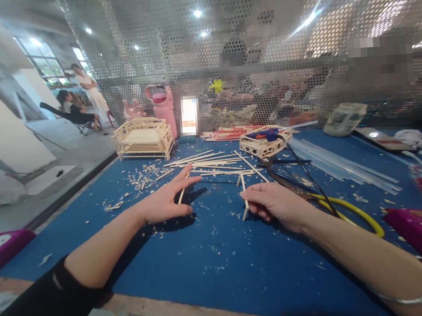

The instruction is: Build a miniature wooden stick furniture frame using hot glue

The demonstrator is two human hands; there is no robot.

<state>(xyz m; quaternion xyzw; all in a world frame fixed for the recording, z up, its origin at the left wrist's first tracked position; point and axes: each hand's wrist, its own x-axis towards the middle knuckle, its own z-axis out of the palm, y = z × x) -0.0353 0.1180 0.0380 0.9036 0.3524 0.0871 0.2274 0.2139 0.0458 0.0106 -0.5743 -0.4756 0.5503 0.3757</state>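
Note:
My left hand [166, 197] is over the blue tabletop with thumb and fingers spread apart. A short pale wooden stick [181, 193] stands at a slant in the gap between them; whether a finger touches it I cannot tell. My right hand [268, 203] pinches a small frame of wooden sticks [244, 189] between thumb and fingers, with short legs at its two ends. Beyond both hands lies a loose pile of thin wooden sticks [211, 162]. Wood chips [140, 177] are scattered left of the pile.
A stick-built model bed [144, 136] stands at back left beside a pink bottle [163, 111]. Behind my right hand, a blue glue gun [265, 134] rests on a wooden lattice tray [264, 148]. Pliers with yellow handles [355, 214] and clear glue sticks [341, 163] lie rightward.

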